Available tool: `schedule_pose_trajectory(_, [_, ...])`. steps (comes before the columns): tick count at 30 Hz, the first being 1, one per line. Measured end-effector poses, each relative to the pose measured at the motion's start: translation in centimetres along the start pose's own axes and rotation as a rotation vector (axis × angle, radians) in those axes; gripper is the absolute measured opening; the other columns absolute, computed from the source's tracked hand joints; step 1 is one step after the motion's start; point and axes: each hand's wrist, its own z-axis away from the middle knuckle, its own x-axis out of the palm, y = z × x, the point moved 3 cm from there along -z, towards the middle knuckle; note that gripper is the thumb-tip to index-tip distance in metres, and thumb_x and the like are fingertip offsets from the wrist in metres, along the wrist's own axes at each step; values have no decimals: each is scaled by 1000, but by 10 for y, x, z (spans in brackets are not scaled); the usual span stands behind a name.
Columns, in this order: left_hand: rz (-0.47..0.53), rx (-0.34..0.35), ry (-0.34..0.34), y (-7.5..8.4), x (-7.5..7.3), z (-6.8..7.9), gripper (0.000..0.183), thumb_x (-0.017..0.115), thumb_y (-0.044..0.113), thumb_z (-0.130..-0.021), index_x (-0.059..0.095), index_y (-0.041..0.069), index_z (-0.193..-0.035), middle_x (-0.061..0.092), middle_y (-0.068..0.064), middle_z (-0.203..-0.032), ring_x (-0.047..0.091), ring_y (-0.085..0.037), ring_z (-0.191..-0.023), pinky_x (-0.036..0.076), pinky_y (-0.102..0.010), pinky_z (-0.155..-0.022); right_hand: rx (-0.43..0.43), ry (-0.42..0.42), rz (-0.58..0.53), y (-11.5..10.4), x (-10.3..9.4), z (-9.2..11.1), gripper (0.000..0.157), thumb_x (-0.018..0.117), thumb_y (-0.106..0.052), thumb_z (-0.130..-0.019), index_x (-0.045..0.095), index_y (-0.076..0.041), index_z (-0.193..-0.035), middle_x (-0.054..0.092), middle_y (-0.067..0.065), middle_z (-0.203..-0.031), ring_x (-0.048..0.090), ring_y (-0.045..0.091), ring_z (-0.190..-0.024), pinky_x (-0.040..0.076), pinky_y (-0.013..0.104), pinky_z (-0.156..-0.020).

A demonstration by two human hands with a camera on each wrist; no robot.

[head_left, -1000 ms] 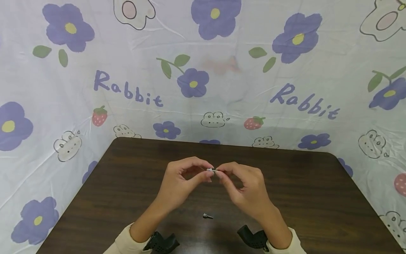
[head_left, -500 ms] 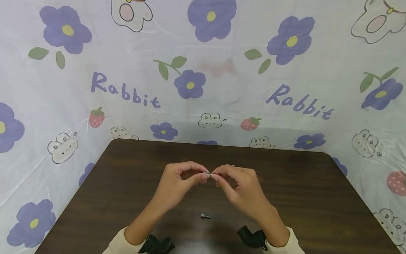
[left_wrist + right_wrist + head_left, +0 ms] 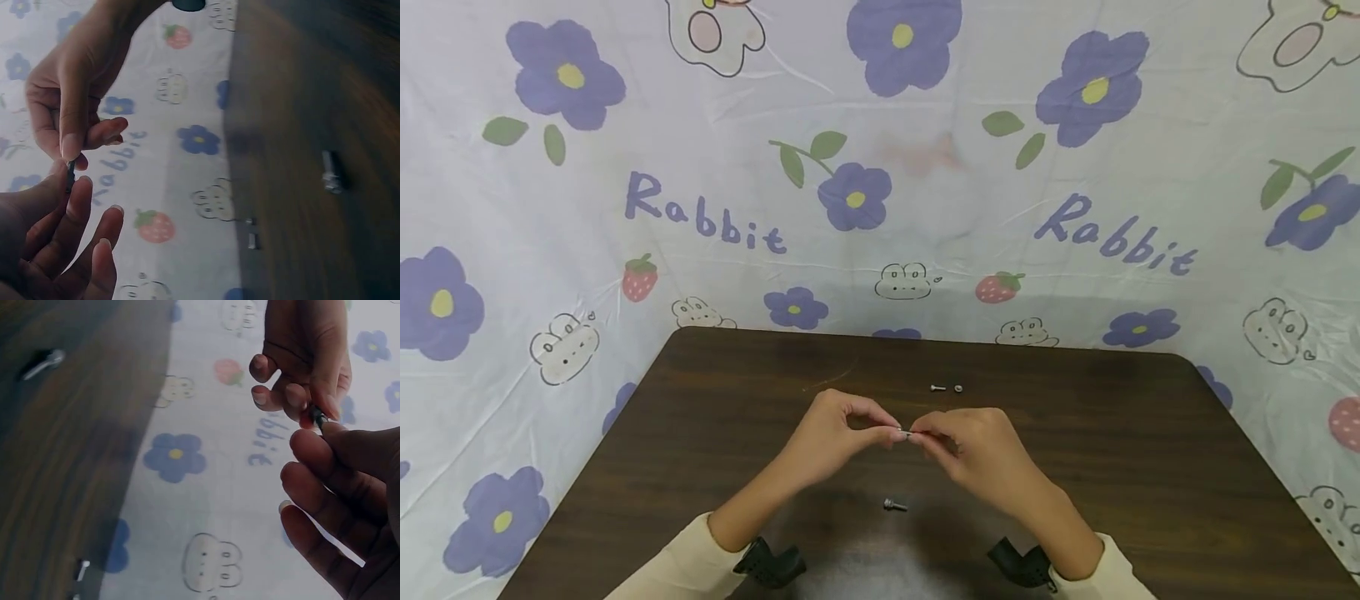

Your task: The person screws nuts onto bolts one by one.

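Between the two hands is a small dark metal screw [image 3: 70,177], lying roughly sideways in the head view. My left hand [image 3: 826,437] pinches its left end between thumb and fingertips. The thumb and forefinger of my right hand [image 3: 988,450] pinch the other end, so fingertips cover most of it. In the right wrist view, only a short stretch of the screw [image 3: 319,417] shows between the fingertips. On the table below the hands lies a larger silver bolt [image 3: 895,505], its thicker head to the left.
Beyond the right hand, a tiny screw [image 3: 937,388] and a small round metal piece [image 3: 958,388] lie on the dark wooden table [image 3: 737,367]. A white patterned cloth [image 3: 955,217] hangs behind and at both sides. Black wrist mounts [image 3: 771,565] sit under the sleeves.
Both hands have come lower in the head view, still pinching the screw together. The tiny screw and round piece beyond the right hand now show. The larger bolt stays put.
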Motion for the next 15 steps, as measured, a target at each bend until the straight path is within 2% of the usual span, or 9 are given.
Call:
schedule_pose_trajectory(7, [-153,12,-96,-31,8,-2,5,81,25,-89,81,20,-89,75,13,-85,69,-7,-77,56,-27,-68,73,-209,56,12,23,9,4,81,-14,-88,79,-11,-88,73,-7,-75,57,-4,-58,45,14,-52])
schedule_pose_trajectory(11, [-207,-6,-144,-47,10,-4,6,82,24,-88,81,18,-90,76,12,-84,67,-6,-74,54,-25,-64,132,-254,82,20,36,13,5,81,-17,-89,78,-13,-86,71,-9,-72,55,-5,-57,44,15,-51])
schedule_pose_trajectory(15, [-281,-22,-154,-60,10,-9,5,84,22,-86,82,18,-88,75,12,-83,66,-3,-73,54,-25,-65,181,-268,74,28,49,15,6,82,-14,-87,77,-15,-84,68,-11,-67,51,-6,-54,43,15,-50])
